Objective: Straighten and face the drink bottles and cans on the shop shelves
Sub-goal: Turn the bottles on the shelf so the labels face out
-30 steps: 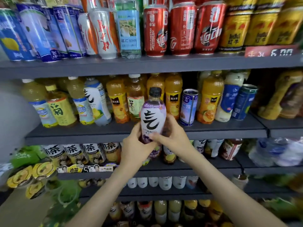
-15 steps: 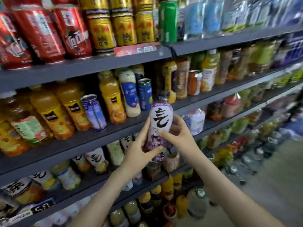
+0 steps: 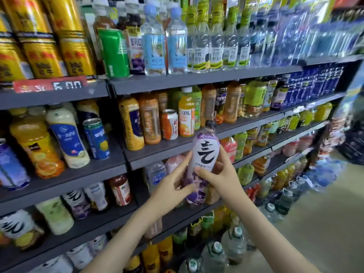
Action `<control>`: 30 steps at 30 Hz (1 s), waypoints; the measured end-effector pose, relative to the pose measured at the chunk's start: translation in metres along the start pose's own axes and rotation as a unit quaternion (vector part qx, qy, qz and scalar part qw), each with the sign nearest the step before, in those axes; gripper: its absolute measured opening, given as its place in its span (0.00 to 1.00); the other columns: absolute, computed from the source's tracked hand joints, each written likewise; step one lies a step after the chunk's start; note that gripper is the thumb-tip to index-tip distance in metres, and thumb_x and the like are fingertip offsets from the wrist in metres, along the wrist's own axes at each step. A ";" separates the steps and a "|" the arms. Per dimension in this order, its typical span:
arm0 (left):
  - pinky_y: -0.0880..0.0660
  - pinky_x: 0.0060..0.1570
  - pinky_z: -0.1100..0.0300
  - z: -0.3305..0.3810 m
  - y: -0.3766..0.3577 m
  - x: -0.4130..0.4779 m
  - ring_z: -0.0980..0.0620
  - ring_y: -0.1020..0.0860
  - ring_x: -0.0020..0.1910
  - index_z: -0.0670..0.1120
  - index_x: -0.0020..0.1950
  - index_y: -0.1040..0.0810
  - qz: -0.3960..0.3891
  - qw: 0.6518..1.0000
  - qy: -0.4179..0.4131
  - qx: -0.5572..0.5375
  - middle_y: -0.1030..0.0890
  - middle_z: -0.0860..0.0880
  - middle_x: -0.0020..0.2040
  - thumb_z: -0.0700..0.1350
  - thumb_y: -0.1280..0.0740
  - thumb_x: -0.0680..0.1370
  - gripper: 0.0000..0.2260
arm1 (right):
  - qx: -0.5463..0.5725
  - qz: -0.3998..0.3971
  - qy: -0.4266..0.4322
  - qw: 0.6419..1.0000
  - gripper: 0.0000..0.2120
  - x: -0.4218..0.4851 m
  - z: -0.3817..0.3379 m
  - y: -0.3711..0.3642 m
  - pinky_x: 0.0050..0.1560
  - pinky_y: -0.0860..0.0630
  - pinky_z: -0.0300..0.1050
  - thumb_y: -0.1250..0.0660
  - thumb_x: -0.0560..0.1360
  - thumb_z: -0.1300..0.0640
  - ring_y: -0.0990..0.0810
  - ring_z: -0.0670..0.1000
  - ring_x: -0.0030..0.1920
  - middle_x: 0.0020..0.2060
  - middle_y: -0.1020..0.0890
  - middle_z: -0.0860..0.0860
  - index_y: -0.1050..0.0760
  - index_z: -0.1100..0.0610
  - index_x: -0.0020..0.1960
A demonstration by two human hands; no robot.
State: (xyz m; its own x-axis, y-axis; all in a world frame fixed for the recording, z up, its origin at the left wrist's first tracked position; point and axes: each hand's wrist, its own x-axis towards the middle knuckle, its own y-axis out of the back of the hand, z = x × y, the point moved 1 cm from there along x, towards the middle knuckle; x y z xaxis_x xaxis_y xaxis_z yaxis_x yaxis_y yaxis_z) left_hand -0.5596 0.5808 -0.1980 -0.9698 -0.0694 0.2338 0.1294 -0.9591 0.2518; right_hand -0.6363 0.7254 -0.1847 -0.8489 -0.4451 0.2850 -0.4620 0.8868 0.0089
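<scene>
Since half a second ago, our view has swung further right along the shelving; both hands keep the same bottle between them. We record the fingers (image 3: 184, 161) of the left hand (image 3: 173, 184) laid up the bottle's left side, thumb under its lower front. The right hand (image 3: 222, 174) wraps it from the right, thumb across the label. Both are grasping the white-and-purple plastic bottle (image 3: 206, 152), which has a black cap. It is held off the shelves, tilted slightly right, with its black character facing us. Its cap overlaps the edge of the dark grey metal shelf (image 3: 149, 154). On that shelf, just left, stand an orange-and-white can (image 3: 169, 125) and a white-capped orange juice bottle (image 3: 186, 115). Gold cans (image 3: 39, 40) line the top-left shelf.
</scene>
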 end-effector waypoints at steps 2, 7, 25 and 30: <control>0.34 0.68 0.61 -0.001 -0.003 0.021 0.65 0.34 0.69 0.67 0.71 0.42 -0.005 1.000 0.003 0.004 0.34 0.66 0.70 0.41 0.31 0.76 0.33 | -0.005 0.006 -0.002 1.000 0.35 0.017 0.001 0.014 0.51 0.20 0.46 0.25 0.69 0.59 0.20 0.45 0.56 0.58 0.20 0.45 0.37 0.44 0.70; 0.33 0.62 0.69 -0.033 -0.008 0.063 0.64 0.32 0.67 0.78 0.63 0.42 0.009 0.997 0.041 0.060 0.31 0.65 0.67 0.47 0.31 0.77 0.31 | -0.030 0.030 -0.036 0.998 0.28 0.056 0.032 0.045 0.54 0.21 0.46 0.24 0.68 0.55 0.21 0.45 0.56 0.56 0.20 0.45 0.31 0.47 0.64; 0.28 0.57 0.67 -0.115 -0.006 0.012 0.60 0.24 0.55 0.69 0.69 0.45 0.182 0.951 0.214 0.127 0.25 0.57 0.59 0.42 0.35 0.78 0.30 | -0.066 -0.109 -0.131 0.983 0.24 0.091 0.113 0.025 0.51 0.21 0.48 0.24 0.68 0.61 0.21 0.43 0.49 0.49 0.20 0.46 0.31 0.53 0.60; 0.27 0.56 0.66 -0.101 -0.010 -0.046 0.61 0.24 0.56 0.74 0.65 0.45 0.262 0.923 0.251 0.133 0.24 0.55 0.59 0.43 0.35 0.79 0.30 | -0.040 -0.188 -0.141 0.971 0.27 0.062 0.119 -0.007 0.54 0.22 0.49 0.24 0.67 0.62 0.20 0.49 0.53 0.53 0.19 0.51 0.31 0.54 0.63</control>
State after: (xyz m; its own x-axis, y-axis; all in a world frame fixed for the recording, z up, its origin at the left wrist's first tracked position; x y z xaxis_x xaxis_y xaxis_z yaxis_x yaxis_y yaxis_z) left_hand -0.5369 0.5653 -0.3063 -0.7255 -0.6858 -0.0579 0.5883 -0.6615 0.4651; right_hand -0.7164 0.6766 -0.2808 -0.6657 -0.7457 -0.0271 -0.7412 0.6566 0.1396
